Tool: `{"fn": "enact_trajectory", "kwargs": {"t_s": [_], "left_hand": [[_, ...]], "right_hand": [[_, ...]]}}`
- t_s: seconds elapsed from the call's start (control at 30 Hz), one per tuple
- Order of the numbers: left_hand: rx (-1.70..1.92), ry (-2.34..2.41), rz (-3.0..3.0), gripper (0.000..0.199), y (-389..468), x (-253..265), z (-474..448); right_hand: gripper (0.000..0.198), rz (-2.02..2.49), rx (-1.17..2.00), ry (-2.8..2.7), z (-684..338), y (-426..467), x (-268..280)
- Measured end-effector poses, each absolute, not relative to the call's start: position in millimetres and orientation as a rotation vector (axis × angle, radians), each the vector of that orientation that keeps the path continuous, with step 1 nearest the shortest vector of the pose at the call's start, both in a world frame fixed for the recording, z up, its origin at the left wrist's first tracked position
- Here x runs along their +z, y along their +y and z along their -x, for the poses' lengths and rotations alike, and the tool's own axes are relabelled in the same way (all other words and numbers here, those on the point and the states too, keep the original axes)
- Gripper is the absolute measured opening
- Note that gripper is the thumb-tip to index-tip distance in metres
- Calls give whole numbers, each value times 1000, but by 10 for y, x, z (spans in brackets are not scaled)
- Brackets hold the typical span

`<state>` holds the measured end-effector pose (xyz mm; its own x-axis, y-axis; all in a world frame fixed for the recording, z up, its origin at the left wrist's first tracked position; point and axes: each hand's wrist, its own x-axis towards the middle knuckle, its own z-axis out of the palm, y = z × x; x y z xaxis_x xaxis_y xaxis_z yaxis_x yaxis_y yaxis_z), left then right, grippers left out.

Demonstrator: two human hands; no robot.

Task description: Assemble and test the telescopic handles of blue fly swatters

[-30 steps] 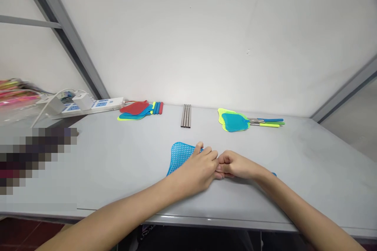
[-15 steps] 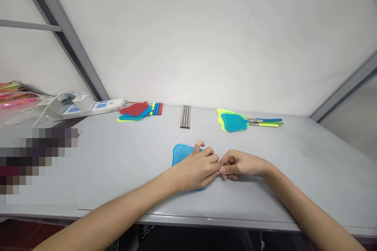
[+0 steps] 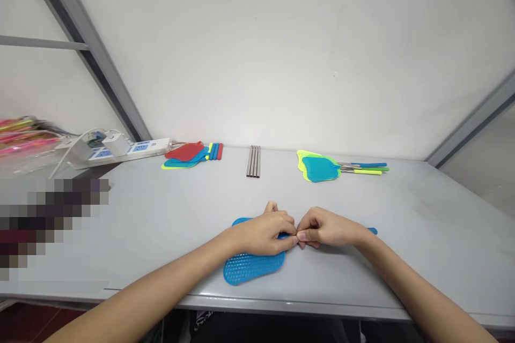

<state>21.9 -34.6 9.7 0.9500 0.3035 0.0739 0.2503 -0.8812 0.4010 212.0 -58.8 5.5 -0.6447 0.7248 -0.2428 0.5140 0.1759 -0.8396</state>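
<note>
A blue fly swatter lies low over the front of the table, its perforated head (image 3: 253,267) partly covered by my left hand (image 3: 267,233). The fingers of that hand are closed round the neck of the head. Fingertip to fingertip with it, my right hand (image 3: 322,228) pinches the swatter just beyond the neck; the shaft there is hidden by the fingers. The end of a blue handle (image 3: 373,230) peeks out behind my right wrist.
At the back stand out a pile of swatter heads (image 3: 185,151), short coloured handles (image 3: 216,151), several metal tubes (image 3: 253,162) and swatters with handles (image 3: 322,168). A power strip (image 3: 140,148) with plugs lies at the left. The table's front edge (image 3: 289,305) runs close below my hands.
The blue swatter head has turned and tilted, with more of it now showing on the near side of my left hand. The handle end has come into sight. Both hands stay together.
</note>
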Motion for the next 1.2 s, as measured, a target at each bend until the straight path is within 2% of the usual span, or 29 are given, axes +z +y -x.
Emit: {"fn": "enact_trajectory", "kwargs": {"t_s": [0.33, 1.2], "left_hand": [[196, 418, -2602, 22, -323, 110, -186], [269, 465, -3007, 22, -336, 179, -104]], "right_hand": [[23, 1166, 1505, -2238, -2139, -572, 53], [25, 1209, 1450, -2232, -2186, -554, 110]]}}
